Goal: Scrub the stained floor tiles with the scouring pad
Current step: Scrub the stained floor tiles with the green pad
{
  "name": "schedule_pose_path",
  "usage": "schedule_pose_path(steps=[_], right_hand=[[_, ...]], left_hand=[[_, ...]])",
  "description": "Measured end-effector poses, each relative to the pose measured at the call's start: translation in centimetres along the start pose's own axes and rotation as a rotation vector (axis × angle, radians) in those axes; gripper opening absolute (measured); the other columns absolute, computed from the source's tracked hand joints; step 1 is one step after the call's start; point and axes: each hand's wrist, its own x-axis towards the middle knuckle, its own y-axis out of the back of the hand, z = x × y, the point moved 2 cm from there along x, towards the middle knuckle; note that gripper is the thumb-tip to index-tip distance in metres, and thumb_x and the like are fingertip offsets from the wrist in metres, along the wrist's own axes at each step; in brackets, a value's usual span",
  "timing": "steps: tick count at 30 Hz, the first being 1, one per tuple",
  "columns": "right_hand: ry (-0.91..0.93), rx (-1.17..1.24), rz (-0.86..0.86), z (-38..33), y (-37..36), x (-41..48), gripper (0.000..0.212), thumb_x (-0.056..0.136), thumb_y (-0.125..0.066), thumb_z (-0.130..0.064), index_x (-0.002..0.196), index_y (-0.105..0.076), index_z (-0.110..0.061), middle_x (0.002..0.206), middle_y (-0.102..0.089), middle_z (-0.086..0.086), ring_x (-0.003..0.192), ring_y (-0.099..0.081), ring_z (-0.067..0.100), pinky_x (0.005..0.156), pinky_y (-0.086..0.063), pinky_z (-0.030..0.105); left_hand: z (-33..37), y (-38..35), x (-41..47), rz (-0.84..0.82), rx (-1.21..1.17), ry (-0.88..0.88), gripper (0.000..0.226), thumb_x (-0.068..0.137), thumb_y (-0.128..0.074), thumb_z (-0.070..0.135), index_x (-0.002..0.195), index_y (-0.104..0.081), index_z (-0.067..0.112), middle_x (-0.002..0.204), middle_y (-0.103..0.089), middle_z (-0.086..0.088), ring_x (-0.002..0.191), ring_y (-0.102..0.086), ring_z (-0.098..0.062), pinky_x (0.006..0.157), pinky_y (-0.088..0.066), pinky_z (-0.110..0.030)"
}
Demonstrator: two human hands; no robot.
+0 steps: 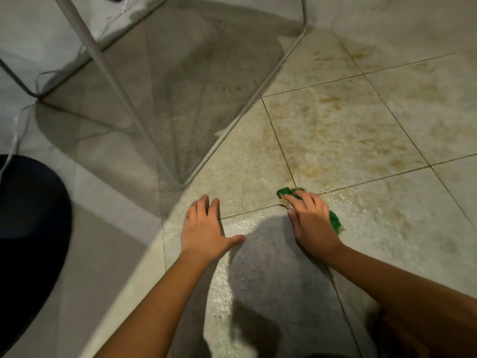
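Note:
Pale floor tiles (343,130) carry brown-yellow stains, heaviest in the middle and upper right. A green scouring pad (284,191) lies on the wet tile by a grout line, mostly covered by my right hand (311,217), which presses down on it with its fingers laid over the top. Green edges of the pad stick out past the fingertips and behind the palm. My left hand (206,228) rests flat on the tile to the left, fingers spread, holding nothing.
A grey metal tube frame (232,127) stands on the floor ahead and to the left, one leg (113,81) slanting across. A dark round object (28,228) fills the left edge. A thin white cord (15,135) trails at far left. My shadow falls between the arms.

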Motion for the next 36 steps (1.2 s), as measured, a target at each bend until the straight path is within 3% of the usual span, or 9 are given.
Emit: schedule_pose_path(steps=[3, 7, 12, 16, 19, 22, 26, 30, 36], right_hand=[[0.085, -0.002, -0.017, -1.9, -0.4, -0.6, 0.038, 0.088, -0.038, -0.022, 0.117, -0.059, -0.010, 0.115, -0.060, 0.015, 0.103, -0.054, 0.038, 0.088, -0.041, 0.052], [0.170, -0.023, -0.007, -4.5, -1.6, 1.3, 0.037, 0.076, -0.067, -0.005, 0.112, -0.063, -0.011, 0.110, -0.063, 0.015, 0.100, -0.058, 0.036, 0.087, -0.044, 0.049], [0.136, 0.022, -0.021, -4.2, -2.2, 4.9, 0.038, 0.087, -0.038, -0.022, 0.112, -0.063, -0.008, 0.110, -0.062, 0.015, 0.101, -0.048, 0.029, 0.083, -0.045, 0.043], [0.070, 0.057, -0.064, -2.4, -1.7, 5.4, 0.042, 0.091, -0.033, -0.026, 0.120, -0.058, -0.008, 0.121, -0.056, 0.015, 0.110, -0.047, 0.032, 0.093, -0.035, 0.045], [0.103, 0.025, 0.019, -1.7, -1.4, 4.9, 0.041, 0.090, -0.033, -0.025, 0.114, -0.061, -0.007, 0.113, -0.060, 0.015, 0.103, -0.050, 0.031, 0.086, -0.041, 0.045], [0.195, -0.054, 0.095, -2.0, -1.7, 4.5, 0.030, 0.086, -0.048, -0.012, 0.112, -0.062, -0.006, 0.110, -0.061, 0.015, 0.101, -0.045, 0.029, 0.082, -0.044, 0.044], [0.287, -0.009, 0.064, -4.2, -2.6, 5.0, 0.042, 0.068, -0.075, -0.004, 0.109, -0.065, -0.008, 0.105, -0.064, 0.015, 0.096, -0.054, 0.032, 0.082, -0.046, 0.044], [0.299, 0.022, -0.051, -6.5, -3.2, 7.9, 0.033, 0.086, -0.044, -0.018, 0.113, -0.063, -0.011, 0.110, -0.062, 0.012, 0.103, -0.051, 0.030, 0.088, -0.039, 0.041], [0.201, 0.028, -0.097, -4.8, -3.2, 11.0, 0.040, 0.092, -0.037, -0.020, 0.128, -0.051, -0.009, 0.129, -0.049, 0.013, 0.117, -0.041, 0.032, 0.096, -0.029, 0.044]], left_hand=[[-0.8, -0.3, -0.4, 0.014, -0.003, 0.013, 0.109, 0.067, -0.051, 0.080, 0.149, -0.011, 0.019, 0.155, -0.010, -0.004, 0.142, -0.009, -0.024, 0.118, -0.014, -0.038], [-0.8, -0.6, -0.6, 0.027, -0.046, 0.026, 0.109, 0.067, -0.053, 0.079, 0.150, -0.013, 0.019, 0.155, -0.010, -0.002, 0.142, -0.008, -0.023, 0.117, -0.013, -0.036], [-0.7, -0.4, -0.4, 0.031, -0.036, 0.039, 0.108, 0.067, -0.053, 0.079, 0.149, -0.014, 0.021, 0.156, -0.010, -0.002, 0.143, -0.008, -0.024, 0.118, -0.013, -0.037], [-0.6, -0.2, -0.4, 0.008, -0.035, 0.047, 0.107, 0.068, -0.055, 0.077, 0.149, -0.014, 0.022, 0.156, -0.010, 0.000, 0.143, -0.007, -0.023, 0.118, -0.013, -0.037], [-0.7, 0.1, -0.3, 0.024, -0.049, 0.048, 0.098, 0.072, -0.054, 0.074, 0.148, -0.019, 0.023, 0.154, -0.015, 0.000, 0.142, -0.011, -0.020, 0.116, -0.018, -0.036], [-0.9, 0.5, 0.3, 0.064, -0.081, 0.057, 0.089, 0.075, -0.053, 0.071, 0.146, -0.025, 0.024, 0.150, -0.021, 0.002, 0.139, -0.016, -0.017, 0.113, -0.021, -0.034], [-0.9, 0.8, 1.5, 0.068, -0.096, 0.072, 0.100, 0.071, -0.057, 0.072, 0.148, -0.018, 0.022, 0.154, -0.013, 0.002, 0.141, -0.012, -0.018, 0.115, -0.017, -0.034], [-0.6, 0.8, 2.8, 0.048, -0.087, 0.090, 0.109, 0.068, -0.056, 0.076, 0.150, -0.011, 0.020, 0.157, -0.004, 0.001, 0.144, -0.005, -0.018, 0.118, -0.013, -0.035], [-0.6, 0.7, 3.1, 0.010, -0.072, 0.117, 0.111, 0.068, -0.055, 0.077, 0.150, -0.006, 0.021, 0.158, 0.000, 0.003, 0.145, -0.002, -0.019, 0.117, -0.012, -0.037]])
